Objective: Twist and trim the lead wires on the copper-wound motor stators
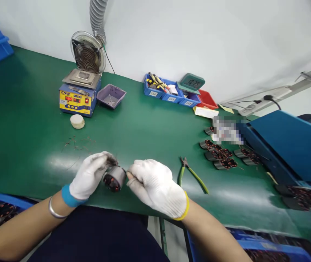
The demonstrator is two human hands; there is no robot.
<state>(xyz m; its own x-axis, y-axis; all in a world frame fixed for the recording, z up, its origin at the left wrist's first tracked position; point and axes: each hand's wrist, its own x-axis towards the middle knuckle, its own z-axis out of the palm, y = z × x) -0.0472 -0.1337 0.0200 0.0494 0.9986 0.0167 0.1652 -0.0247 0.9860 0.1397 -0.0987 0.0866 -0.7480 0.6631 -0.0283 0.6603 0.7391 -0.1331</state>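
A grey metal motor stator [118,176] with dark, copper-wound coils at its near end lies tilted on the green table before me. My left hand [91,174], in a white glove with a blue cuff, curls its darkened fingertips around the stator's upper left side. Just right of the stator, my right hand [158,185], gloved in white with a yellow cuff, has thumb and fingers pinched together. What lies in that pinch is too small or hidden to name. Green-handled cutting pliers [184,163] rest with handles apart, right of my right hand.
Wire scraps [76,143] lie near a round cream pad [77,121]. Behind stand a solder pot [76,98] and a purple tray [112,95]. Blue tool bins [153,93] and a clock [192,82] line the wall. More stators [221,156] sit beside a blue box [289,142].
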